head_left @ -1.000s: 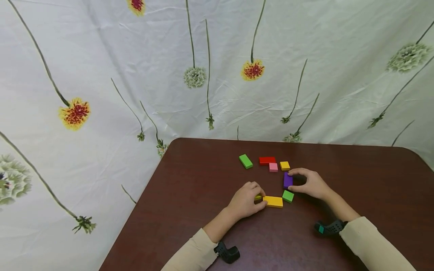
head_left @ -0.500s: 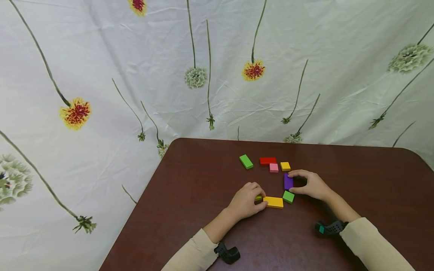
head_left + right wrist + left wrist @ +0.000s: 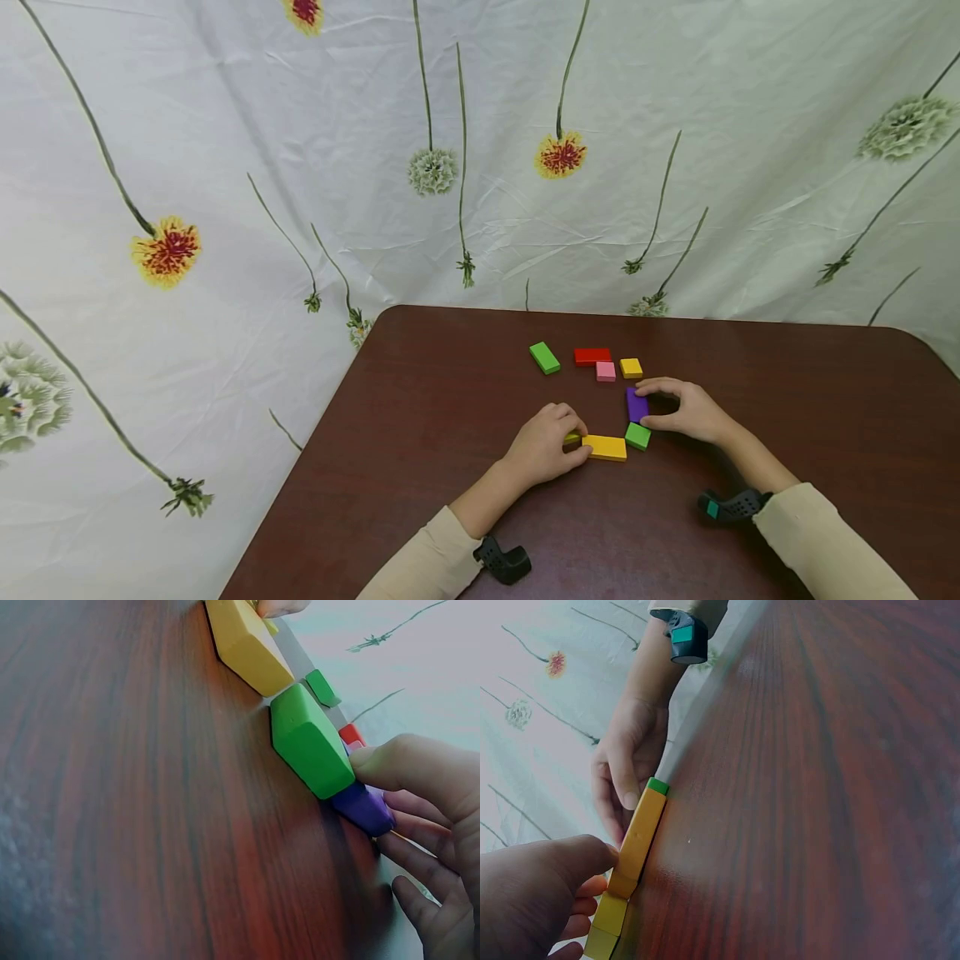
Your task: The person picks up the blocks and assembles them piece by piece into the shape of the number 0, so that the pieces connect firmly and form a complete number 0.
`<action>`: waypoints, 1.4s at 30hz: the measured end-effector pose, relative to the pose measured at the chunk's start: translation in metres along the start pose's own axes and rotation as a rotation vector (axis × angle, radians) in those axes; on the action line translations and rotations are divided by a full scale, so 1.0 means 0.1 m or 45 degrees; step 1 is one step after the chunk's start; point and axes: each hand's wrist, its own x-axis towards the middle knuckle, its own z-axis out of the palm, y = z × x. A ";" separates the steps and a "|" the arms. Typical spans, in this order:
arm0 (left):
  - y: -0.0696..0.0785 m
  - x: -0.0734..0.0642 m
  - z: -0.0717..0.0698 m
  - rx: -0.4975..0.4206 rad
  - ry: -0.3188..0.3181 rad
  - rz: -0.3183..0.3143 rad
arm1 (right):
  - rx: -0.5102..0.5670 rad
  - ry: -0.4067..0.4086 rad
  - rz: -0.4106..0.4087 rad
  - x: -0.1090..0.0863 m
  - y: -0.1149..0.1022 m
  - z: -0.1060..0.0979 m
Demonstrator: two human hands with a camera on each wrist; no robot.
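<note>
My right hand (image 3: 686, 408) grips a purple block (image 3: 637, 406) between the thumb at its near end and a finger at its far end. The purple block's near end meets a small green block (image 3: 311, 739). With thumb and index finger, my left hand (image 3: 543, 443) pinches the left end of an orange-yellow block (image 3: 606, 448). A yellow block (image 3: 609, 913), mostly hidden by this hand in the head view, lies against that same end. The orange-yellow block's right end is close to the small green block.
Farther back on the brown table (image 3: 420, 375) lie a longer green block (image 3: 544, 357), a red block (image 3: 591, 357), a pink block (image 3: 605, 372) in front of the red one, and a small yellow block (image 3: 631, 368). A flowered cloth (image 3: 480, 208) hangs behind the table.
My right hand has drawn the purple block slightly nearer, up to the small green block, and turned it a little. My left hand and the orange-yellow block have stayed in place.
</note>
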 end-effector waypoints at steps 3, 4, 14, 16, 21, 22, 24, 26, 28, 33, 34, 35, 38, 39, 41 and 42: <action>0.00 0.00 0.01 0.001 -0.001 -0.004 | 0.007 0.003 -0.001 -0.01 -0.01 0.00; 0.00 0.00 0.00 0.001 -0.001 -0.006 | 0.010 0.007 -0.002 -0.01 -0.01 0.00; 0.01 0.01 -0.02 -0.005 -0.010 -0.023 | -0.030 0.227 -0.032 -0.18 -0.14 0.19; 0.01 0.01 -0.02 -0.003 -0.010 -0.023 | -0.068 0.270 -0.064 -0.22 -0.16 0.26; 0.02 0.01 -0.03 -0.005 -0.011 -0.022 | -0.164 0.354 -0.138 -0.30 -0.16 0.40; 0.01 0.01 -0.02 -0.006 -0.014 -0.024 | -0.173 0.369 -0.150 -0.31 -0.16 0.42; 0.01 0.02 -0.02 -0.010 -0.018 -0.027 | -0.183 0.398 -0.169 -0.31 -0.15 0.44; 0.01 0.02 -0.02 -0.013 -0.020 -0.027 | -0.175 0.426 -0.189 -0.31 -0.15 0.46; 0.02 0.01 -0.02 -0.014 -0.017 -0.026 | -0.162 0.441 -0.204 -0.31 -0.15 0.47; 0.01 0.01 -0.01 -0.008 -0.018 -0.022 | -0.142 0.457 -0.207 -0.32 -0.16 0.49; 0.01 0.01 -0.02 -0.011 -0.023 -0.024 | -0.141 0.458 -0.203 -0.33 -0.16 0.50; 0.01 0.01 -0.02 -0.015 -0.031 -0.025 | -0.142 0.459 -0.199 -0.33 -0.16 0.50; -0.01 0.03 -0.05 -0.067 -0.059 -0.042 | -0.144 0.467 -0.195 -0.33 -0.15 0.50; -0.02 0.04 -0.07 -0.087 -0.066 -0.053 | -0.142 0.468 -0.195 -0.33 -0.15 0.50; -0.06 0.08 -0.12 -0.129 -0.073 -0.088 | -0.141 0.469 -0.199 -0.33 -0.14 0.51; -0.09 0.11 -0.16 -0.148 -0.068 -0.113 | -0.141 0.468 -0.201 -0.33 -0.13 0.51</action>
